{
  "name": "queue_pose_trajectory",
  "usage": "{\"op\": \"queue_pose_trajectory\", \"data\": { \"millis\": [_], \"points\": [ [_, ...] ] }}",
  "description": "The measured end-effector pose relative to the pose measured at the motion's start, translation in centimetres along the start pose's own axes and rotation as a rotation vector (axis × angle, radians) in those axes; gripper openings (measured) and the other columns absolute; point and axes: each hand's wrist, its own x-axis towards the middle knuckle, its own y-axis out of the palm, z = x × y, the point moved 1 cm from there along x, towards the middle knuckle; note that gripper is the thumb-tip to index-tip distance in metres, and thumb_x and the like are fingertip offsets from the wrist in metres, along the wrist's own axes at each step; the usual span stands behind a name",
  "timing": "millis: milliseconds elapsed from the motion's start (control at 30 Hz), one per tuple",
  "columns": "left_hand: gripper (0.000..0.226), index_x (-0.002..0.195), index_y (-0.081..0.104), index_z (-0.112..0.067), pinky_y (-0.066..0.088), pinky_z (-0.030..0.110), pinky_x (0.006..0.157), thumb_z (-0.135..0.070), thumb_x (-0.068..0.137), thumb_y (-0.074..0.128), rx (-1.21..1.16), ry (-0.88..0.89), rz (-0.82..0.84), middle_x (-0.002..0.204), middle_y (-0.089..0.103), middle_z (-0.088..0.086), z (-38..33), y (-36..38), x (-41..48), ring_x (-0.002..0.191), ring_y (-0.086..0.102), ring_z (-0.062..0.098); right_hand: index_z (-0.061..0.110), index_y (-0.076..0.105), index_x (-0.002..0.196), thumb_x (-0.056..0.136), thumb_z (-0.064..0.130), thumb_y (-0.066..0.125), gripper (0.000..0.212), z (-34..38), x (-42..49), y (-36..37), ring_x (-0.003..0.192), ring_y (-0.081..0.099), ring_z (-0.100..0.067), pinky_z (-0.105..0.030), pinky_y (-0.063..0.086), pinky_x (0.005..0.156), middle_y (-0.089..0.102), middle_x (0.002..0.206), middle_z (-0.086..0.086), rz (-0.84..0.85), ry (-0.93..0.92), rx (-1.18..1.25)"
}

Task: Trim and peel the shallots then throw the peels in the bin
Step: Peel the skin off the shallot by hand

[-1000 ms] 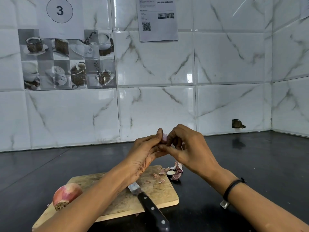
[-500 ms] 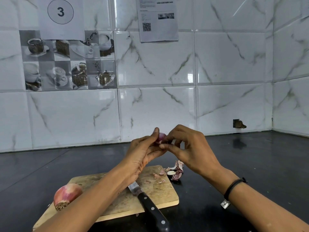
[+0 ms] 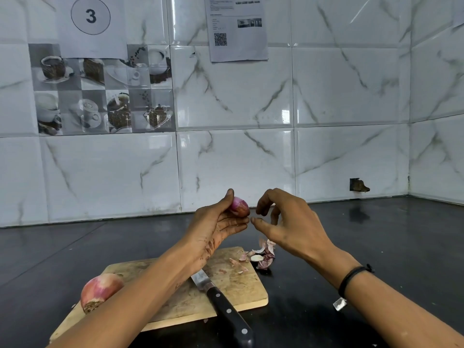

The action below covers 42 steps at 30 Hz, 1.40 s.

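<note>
The board (image 3: 241,292) on the surface (image 3: 351,247) carries a large shallot (image 3: 100,290). Above it the left hand (image 3: 216,227) grips a small shallot (image 3: 239,206), thumb against fingers. The right hand (image 3: 291,222) hovers beside it, fingers loosely curled, empty. Small shallot: light, firm, probably slick where peeled; hold its flanks. Peels (image 3: 263,254): thin, brittle.

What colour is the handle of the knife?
The knife handle is black with small silver rivets, best seen in the head view.

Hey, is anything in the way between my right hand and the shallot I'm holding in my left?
Nothing visible. The right hand is just beside the shallot that the left hand grips; only open air lies between them.
</note>
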Motion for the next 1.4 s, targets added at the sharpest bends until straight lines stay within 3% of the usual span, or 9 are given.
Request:
{"op": "queue_pose_trajectory", "data": {
  "millis": [200,400,567,667,833,1067,1200,1267,1400],
  "points": [
    [0.035,0.105,0.068,0.005,0.061,0.037,0.082,-0.025,0.101,0.051,-0.056,-0.063,0.092,0.098,0.072,0.022,0.2,0.5,-0.3,0.08,0.073,0.023,0.037,0.057,0.103,0.084,0.035,0.076,0.027,1.5,-0.2,-0.4,0.088,0.06,-0.007,-0.024,0.047,0.066,0.06,0.103,0.02,0.029,-0.083,0.229],
    [0.047,0.126,0.053,0.02,0.06,0.036,0.08,-0.021,0.103,0.045,-0.121,-0.075,0.14,0.114,0.06,0.029,0.3,0.6,-0.5,0.082,0.064,0.023,0.031,0.061,0.091,0.074,0.042,0.086,0.032,1.5,-0.1,-0.1,0.076,0.058,-0.011,-0.029,0.05,0.066,0.06,0.091,0.013,0.007,-0.153,0.203],
    [0.036,0.1,0.067,0.006,0.06,0.03,0.068,-0.024,0.103,0.048,-0.144,-0.083,0.164,0.11,0.063,0.028,0.5,0.5,-0.4,0.097,0.067,0.027,0.034,0.06,0.091,0.072,0.047,0.086,0.035,1.6,0.0,-0.1,0.073,0.058,-0.012,-0.029,0.05,0.063,0.06,0.093,0.013,0.019,-0.17,0.199],
    [0.033,0.112,0.057,0.002,0.06,0.031,0.074,-0.029,0.102,0.049,-0.071,-0.066,0.171,0.115,0.056,0.028,0.5,0.5,-0.2,0.11,0.061,0.032,0.032,0.059,0.092,0.075,0.041,0.086,0.033,1.5,0.0,0.0,0.07,0.057,-0.013,-0.033,0.051,0.062,0.06,0.092,0.013,0.015,-0.183,0.191],
    [0.027,0.114,0.051,-0.005,0.058,0.032,0.084,-0.029,0.103,0.047,-0.013,-0.061,0.176,0.095,0.056,0.02,0.7,0.7,-0.1,0.088,0.063,0.019,0.021,0.062,0.087,0.078,0.029,0.086,0.027,1.5,-0.1,0.0,0.07,0.054,-0.012,-0.017,0.041,0.06,0.058,0.083,0.009,0.016,-0.213,0.207],
    [0.041,0.09,0.064,0.002,0.049,0.039,0.097,-0.035,0.1,0.05,0.015,-0.025,0.182,0.09,0.059,0.019,0.5,0.7,-0.4,0.093,0.056,0.028,0.018,0.059,0.078,0.081,0.027,0.083,0.025,1.5,-0.1,0.4,0.069,0.053,-0.012,-0.02,0.041,0.058,0.055,0.077,0.008,0.005,-0.225,0.165],
    [0.05,0.113,0.064,0.012,0.056,0.034,0.09,-0.034,0.102,0.047,-0.005,0.003,0.189,0.104,0.065,0.025,0.5,0.6,-0.5,0.091,0.064,0.025,0.025,0.057,0.092,0.076,0.041,0.086,0.036,1.4,-0.1,0.1,0.065,0.054,-0.013,-0.026,0.048,0.059,0.06,0.086,0.011,0.003,-0.149,0.197],
    [0.046,0.107,0.068,0.008,0.058,0.034,0.087,-0.033,0.103,0.047,-0.002,0.006,0.177,0.105,0.068,0.024,0.5,0.6,-0.5,0.096,0.065,0.027,0.028,0.058,0.099,0.074,0.043,0.086,0.041,1.4,-0.1,0.0,0.065,0.056,-0.014,-0.033,0.052,0.061,0.062,0.093,0.013,-0.001,-0.144,0.197],
    [0.044,0.097,0.072,0.001,0.058,0.036,0.091,-0.034,0.102,0.047,0.017,0.018,0.18,0.107,0.072,0.023,0.2,0.8,-0.7,0.101,0.068,0.028,0.027,0.067,0.099,0.075,0.039,0.087,0.034,1.7,-0.1,-0.2,0.069,0.06,-0.012,-0.019,0.047,0.061,0.064,0.094,0.013,-0.029,-0.181,0.191]
  ]
}}
